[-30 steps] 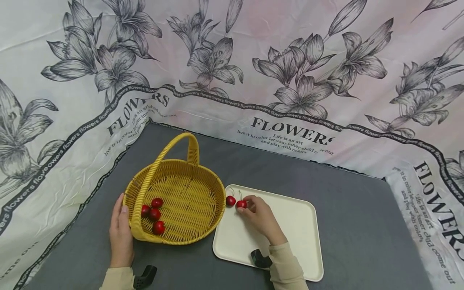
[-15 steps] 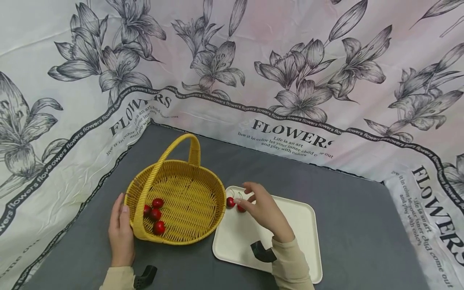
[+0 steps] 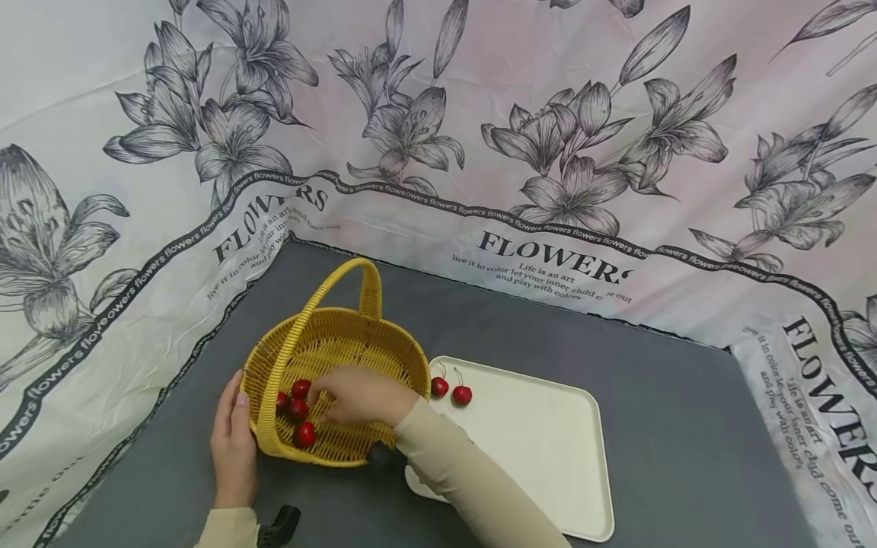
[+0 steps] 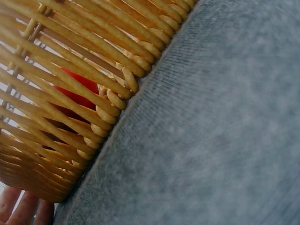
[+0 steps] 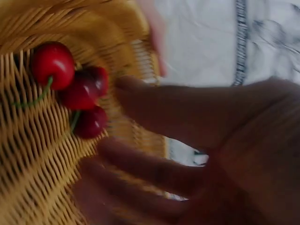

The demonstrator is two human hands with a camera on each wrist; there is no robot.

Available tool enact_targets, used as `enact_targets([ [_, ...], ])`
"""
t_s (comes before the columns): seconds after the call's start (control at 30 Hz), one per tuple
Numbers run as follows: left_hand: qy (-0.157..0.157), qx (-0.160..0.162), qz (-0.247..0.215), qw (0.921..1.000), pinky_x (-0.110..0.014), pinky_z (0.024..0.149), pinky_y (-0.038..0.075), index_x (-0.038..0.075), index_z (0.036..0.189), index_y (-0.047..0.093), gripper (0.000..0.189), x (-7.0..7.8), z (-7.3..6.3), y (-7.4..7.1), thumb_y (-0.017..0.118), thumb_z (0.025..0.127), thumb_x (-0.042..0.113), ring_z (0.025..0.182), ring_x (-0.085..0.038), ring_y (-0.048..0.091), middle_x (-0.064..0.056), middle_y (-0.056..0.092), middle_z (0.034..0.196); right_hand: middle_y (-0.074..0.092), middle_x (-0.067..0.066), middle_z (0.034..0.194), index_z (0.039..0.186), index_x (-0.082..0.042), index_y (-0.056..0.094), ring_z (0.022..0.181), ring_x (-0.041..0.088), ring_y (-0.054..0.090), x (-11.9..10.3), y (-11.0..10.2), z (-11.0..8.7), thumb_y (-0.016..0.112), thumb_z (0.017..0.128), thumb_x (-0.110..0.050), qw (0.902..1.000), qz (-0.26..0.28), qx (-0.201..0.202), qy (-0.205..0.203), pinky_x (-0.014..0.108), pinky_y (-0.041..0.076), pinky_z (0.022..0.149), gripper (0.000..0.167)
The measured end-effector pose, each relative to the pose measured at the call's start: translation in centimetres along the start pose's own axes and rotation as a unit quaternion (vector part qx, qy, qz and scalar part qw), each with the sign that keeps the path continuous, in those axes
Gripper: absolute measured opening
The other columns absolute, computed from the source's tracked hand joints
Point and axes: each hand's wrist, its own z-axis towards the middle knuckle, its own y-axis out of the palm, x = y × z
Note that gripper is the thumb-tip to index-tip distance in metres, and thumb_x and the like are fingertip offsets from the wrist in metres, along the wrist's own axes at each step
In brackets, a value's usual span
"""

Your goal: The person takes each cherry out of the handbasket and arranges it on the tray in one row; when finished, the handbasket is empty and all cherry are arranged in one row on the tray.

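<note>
A yellow wicker basket [image 3: 404, 342] with a tall handle holds several red cherries [image 3: 304, 435] near its left side. My left hand [image 3: 234, 449] rests against the basket's outer left wall with its fingers fairly straight. Over the inside of the basket, my right hand [image 3: 363, 396] reaches toward the cherries. In the right wrist view its thumb and fingers stand apart beside the cherries [image 5: 77, 91], with nothing between them. Two more cherries with stems, one at the corner [image 3: 439, 387] and one beside it [image 3: 462, 396], lie on the cream tray [image 3: 541, 449].
The tray stands right of the basket on a grey cloth surface [image 3: 685, 441], partly covered by my right sleeve [image 3: 473, 479]. A white flower-printed fabric [image 3: 425, 221] hangs behind and along both sides.
My right hand has let go of a cherry on the tray, lifted away and moved left into the basket. Both tray cherries are still there. My left hand has stayed at the basket.
</note>
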Motion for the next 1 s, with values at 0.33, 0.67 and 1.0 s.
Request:
enact_targets([
  [0.33, -0.009, -0.006, -0.007, 0.9999, -0.007, 0.096, 0.032, 0.024, 0.148, 0.036, 0.05, -0.2, -0.1, 0.2, 0.04, 0.102, 0.042, 0.135, -0.01, 0.032, 0.005, 0.033, 0.153, 0.065, -0.015, 0.108, 0.11, -0.026, 0.07, 0.09, 0.001, 0.057, -1.2, 1.9, 2.6, 0.077, 0.083, -0.023, 0.9933, -0.042, -0.101, 0.037, 0.016, 0.046, 0.076, 0.028],
  [0.67, -0.026, -0.017, -0.006, 0.9995, -0.005, 0.091, 0.034, 0.028, 0.149, 0.035, 0.051, 0.1, 0.0, -0.1, 0.04, 0.101, 0.045, 0.136, -0.011, 0.031, 0.006, 0.03, 0.154, 0.063, -0.014, 0.102, 0.114, -0.028, 0.065, 0.085, 0.004, 0.055, -1.9, 2.5, 4.0, 0.071, 0.088, -0.018, 0.9858, -0.075, -0.15, 0.008, 0.015, 0.043, 0.071, 0.029],
  [1.0, -0.024, -0.016, -0.014, 0.9995, -0.005, 0.096, 0.031, 0.026, 0.149, 0.035, 0.05, 0.1, 0.1, -0.3, 0.04, 0.102, 0.042, 0.137, -0.009, 0.029, 0.006, 0.03, 0.154, 0.055, -0.01, 0.084, 0.092, -0.017, 0.059, 0.072, 0.006, 0.048, -1.0, 0.6, 2.0, 0.073, 0.087, -0.021, 0.9948, -0.032, -0.097, -0.001, 0.016, 0.038, 0.061, 0.015],
])
